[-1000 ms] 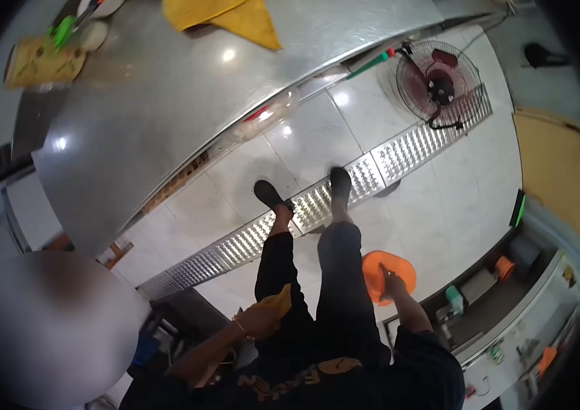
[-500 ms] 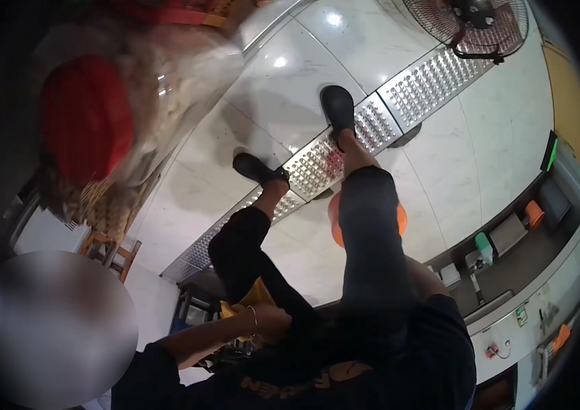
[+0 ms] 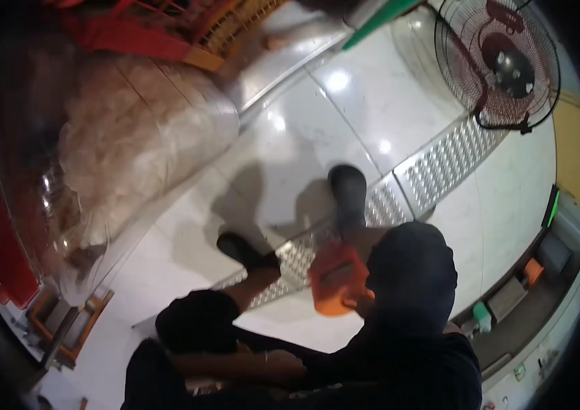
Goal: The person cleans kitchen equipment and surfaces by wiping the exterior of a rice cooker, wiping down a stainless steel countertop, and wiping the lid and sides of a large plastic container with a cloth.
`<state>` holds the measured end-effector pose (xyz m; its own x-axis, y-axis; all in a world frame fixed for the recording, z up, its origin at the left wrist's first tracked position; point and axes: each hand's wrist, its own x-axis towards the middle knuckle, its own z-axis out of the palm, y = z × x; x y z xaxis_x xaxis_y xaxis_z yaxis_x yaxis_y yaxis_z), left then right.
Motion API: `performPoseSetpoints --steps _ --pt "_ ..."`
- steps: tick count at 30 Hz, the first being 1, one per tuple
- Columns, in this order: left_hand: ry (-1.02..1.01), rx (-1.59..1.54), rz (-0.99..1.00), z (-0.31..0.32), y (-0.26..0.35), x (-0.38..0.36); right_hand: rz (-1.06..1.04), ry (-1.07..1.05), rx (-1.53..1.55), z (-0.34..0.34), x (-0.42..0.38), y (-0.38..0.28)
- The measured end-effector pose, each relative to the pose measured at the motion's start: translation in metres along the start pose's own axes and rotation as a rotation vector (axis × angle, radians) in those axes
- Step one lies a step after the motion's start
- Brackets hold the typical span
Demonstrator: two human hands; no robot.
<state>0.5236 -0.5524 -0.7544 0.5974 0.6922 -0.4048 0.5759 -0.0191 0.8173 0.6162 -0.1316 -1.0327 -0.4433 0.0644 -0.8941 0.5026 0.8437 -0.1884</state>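
Note:
An orange-red plastic object [image 3: 334, 279] with a dark slot and a rounded lower edge shows beside my right knee. It overlaps the metal floor grating in this view, and blur hides its exact kind. My right hand [image 3: 364, 305] grips its right edge, partly hidden by the dark trouser leg. My left forearm lies across my lap, and my left hand [image 3: 290, 369] is dark and blurred, its fingers hidden. Both my feet, in black clogs [image 3: 242, 251], rest on the floor by the grating.
A large clear bag [image 3: 140, 137] with pale contents stands at left, below red and orange crates [image 3: 167, 34]. A floor fan [image 3: 502, 68] is at upper right. Studded metal grating [image 3: 450, 164] crosses the tiles. A wooden stool [image 3: 64, 328] is lower left, and a counter [image 3: 508, 335] runs along the right.
The view has shifted. The orange object, earlier half hidden behind my right leg, now shows left of it in my right hand. The yellow item by my left hand is out of sight.

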Motion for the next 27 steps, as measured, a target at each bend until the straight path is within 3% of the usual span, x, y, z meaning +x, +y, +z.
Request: performPoseSetpoints --steps 1,4,6,7,11,12,14,15,16,18,19,20,23,27 --pt "-0.283 -0.565 0.107 -0.056 -0.032 0.009 -0.022 -0.014 -0.040 -0.005 0.007 0.007" --pt "-0.189 -0.518 0.055 -0.133 -0.063 -0.011 -0.085 -0.056 -0.151 -0.034 0.029 0.027" --pt "0.035 -0.442 -0.215 -0.179 -0.062 -0.029 -0.138 -0.113 -0.243 -0.056 0.040 0.042" --pt "0.156 -0.416 -0.349 -0.184 -0.061 -0.032 -0.175 -0.148 -0.301 -0.072 0.047 0.048" --pt "0.409 -0.341 -0.499 -0.163 -0.065 -0.032 -0.449 -0.295 -0.527 -0.184 0.078 0.047" --pt "0.451 -0.329 -0.515 -0.163 -0.062 -0.034 -0.556 -0.238 -0.562 -0.222 0.083 0.032" --pt "0.770 -0.164 -0.417 -0.172 -0.049 -0.042 -0.687 0.115 -0.594 -0.312 0.082 -0.025" --pt "0.916 -0.078 -0.363 -0.176 -0.043 -0.044 -0.490 0.281 -0.538 -0.358 0.064 -0.075" --pt "0.933 -0.065 -0.371 -0.180 -0.042 -0.044 -0.519 0.543 -0.408 -0.388 0.040 -0.120" --pt "0.646 -0.123 -0.623 -0.186 -0.036 -0.044 -0.770 1.011 -0.196 -0.413 0.063 -0.159" --pt "0.499 -0.153 -0.744 -0.187 -0.033 -0.044 -0.788 1.023 -0.210 -0.415 0.068 -0.173" --pt "0.523 -0.133 -0.756 -0.186 -0.032 -0.044 -0.754 1.051 -0.276 -0.421 0.071 -0.186" --pt "0.839 0.005 -0.611 -0.179 -0.030 -0.041 -0.700 1.126 -0.428 -0.436 0.081 -0.208" --pt "1.108 0.190 -0.559 -0.160 -0.031 -0.028 -0.780 1.146 -0.286 -0.427 0.097 -0.204"
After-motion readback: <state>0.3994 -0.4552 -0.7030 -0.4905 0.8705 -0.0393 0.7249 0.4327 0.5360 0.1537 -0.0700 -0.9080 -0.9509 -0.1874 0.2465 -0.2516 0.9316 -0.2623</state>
